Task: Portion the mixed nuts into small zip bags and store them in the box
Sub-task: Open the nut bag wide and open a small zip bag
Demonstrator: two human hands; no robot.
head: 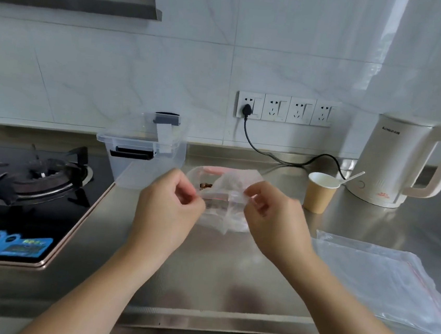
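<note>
I hold a small clear zip bag (221, 209) above the steel counter, its top edge stretched between my two hands. My left hand (167, 207) pinches the bag's left end and my right hand (272, 216) pinches its right end. Just behind the small bag lies a larger clear bag (229, 176) with a pink strip, and a few brown nuts (206, 185) show inside it. The clear plastic storage box (145, 150) with dark latches stands behind my left hand, its lid propped against the wall.
A gas hob (32, 182) fills the left of the counter. A brown paper cup (320, 192) with a white spoon stands right of the bags, a white electric kettle (396, 163) behind it. A stack of clear zip bags (381, 279) lies at the right near the counter's front edge.
</note>
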